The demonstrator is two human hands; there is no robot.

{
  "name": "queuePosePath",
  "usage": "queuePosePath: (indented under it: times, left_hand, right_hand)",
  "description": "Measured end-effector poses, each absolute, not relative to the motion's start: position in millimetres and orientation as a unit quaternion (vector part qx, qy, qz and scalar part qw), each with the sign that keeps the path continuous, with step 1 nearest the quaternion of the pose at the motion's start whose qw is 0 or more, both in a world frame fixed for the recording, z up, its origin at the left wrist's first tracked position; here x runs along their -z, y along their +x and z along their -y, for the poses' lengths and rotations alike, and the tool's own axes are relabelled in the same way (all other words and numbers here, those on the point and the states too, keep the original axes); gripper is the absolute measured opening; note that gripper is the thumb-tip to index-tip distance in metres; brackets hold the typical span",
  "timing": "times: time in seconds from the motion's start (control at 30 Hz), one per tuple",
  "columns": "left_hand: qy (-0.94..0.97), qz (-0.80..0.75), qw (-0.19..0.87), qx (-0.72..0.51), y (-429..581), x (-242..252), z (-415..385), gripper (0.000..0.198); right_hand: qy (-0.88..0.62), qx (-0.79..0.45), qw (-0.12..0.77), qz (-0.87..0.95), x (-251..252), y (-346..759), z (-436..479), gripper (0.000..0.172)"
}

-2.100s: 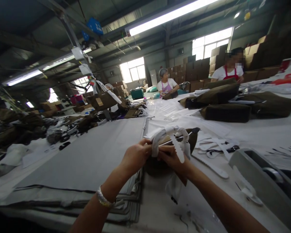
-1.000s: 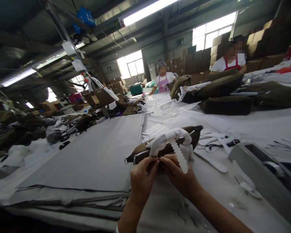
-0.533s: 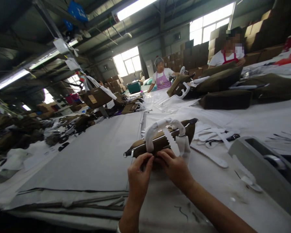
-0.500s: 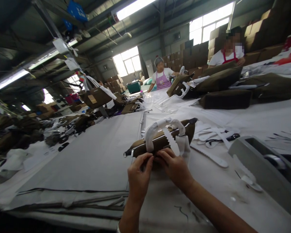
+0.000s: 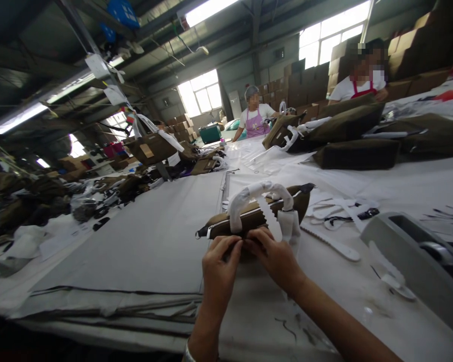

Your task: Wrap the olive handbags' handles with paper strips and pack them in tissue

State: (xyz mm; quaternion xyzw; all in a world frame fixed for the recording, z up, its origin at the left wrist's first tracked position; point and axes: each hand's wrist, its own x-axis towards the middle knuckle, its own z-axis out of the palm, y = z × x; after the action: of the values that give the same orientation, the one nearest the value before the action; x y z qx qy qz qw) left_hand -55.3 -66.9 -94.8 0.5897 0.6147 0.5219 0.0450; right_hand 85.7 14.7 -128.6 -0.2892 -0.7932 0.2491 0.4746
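Note:
An olive-brown handbag [image 5: 249, 219] with a silver zipper and dark end tabs sits on the white-covered table in front of me. Its arched handle [image 5: 262, 190] is wrapped in white material, and a white strip with a notched edge [image 5: 269, 217] hangs beside it. My left hand [image 5: 222, 261] pinches the bag's near side below the handle's left foot, thumb and forefinger together. Right against it, my right hand [image 5: 269, 254] is closed with its fingertips on the same spot. The exact bit of the bag between the fingertips is hidden.
A grey tape dispenser [image 5: 403, 261] stands at the right, with white notched strips [image 5: 334, 243] near it. More olive bags [image 5: 355, 133] lie at the back right. Grey sheets [image 5: 136, 236] cover the table's left. Two co-workers in aprons [image 5: 253, 123] are across the table.
The view has shifted slightly, so the bag and table things appear a little farther right. Both hands keep their pinch at the same place on the bag.

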Motion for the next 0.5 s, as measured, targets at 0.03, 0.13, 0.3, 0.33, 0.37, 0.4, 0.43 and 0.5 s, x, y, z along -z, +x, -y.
queuePosePath:
  times: [0.03, 0.13, 0.3, 0.33, 0.37, 0.4, 0.43, 0.5]
  left_hand:
    - [0.589, -0.617, 0.047, -0.52, -54.4, 94.5, 66.6, 0.01]
    - [0.584, -0.626, 0.051, -0.514, -52.3, 95.3, 65.9, 0.009]
    - [0.573, -0.642, 0.048, -0.507, -51.2, 96.8, 65.0, 0.007]
    - [0.572, -0.645, 0.047, -0.505, -51.3, 96.7, 64.8, 0.007]
    - [0.571, -0.647, 0.046, -0.504, -51.5, 96.6, 64.8, 0.007]
    - [0.57, -0.648, 0.046, -0.503, -51.7, 96.3, 64.8, 0.007]
    - [0.571, -0.649, 0.047, -0.501, -51.9, 96.1, 64.9, 0.008]
    - [0.574, -0.649, 0.049, -0.496, -52.5, 95.5, 65.6, 0.008]
  right_hand:
    - [-0.281, -0.275, 0.48, 0.784, 128.2, 87.9, -15.0, 0.016]
    - [-0.272, -0.358, 0.489, 0.747, 128.3, 92.3, -16.4, 0.016]
    - [-0.277, -0.475, 0.488, 0.678, 132.1, 92.9, -19.2, 0.022]
    - [-0.279, -0.49, 0.489, 0.665, 132.6, 92.9, -19.5, 0.023]
    - [-0.282, -0.502, 0.491, 0.654, 133.1, 93.0, -19.7, 0.024]
    - [-0.284, -0.513, 0.491, 0.644, 133.5, 93.2, -19.7, 0.025]
    - [-0.285, -0.523, 0.491, 0.636, 133.9, 93.4, -19.8, 0.026]
    - [-0.286, -0.54, 0.49, 0.622, 134.9, 93.6, -19.7, 0.028]
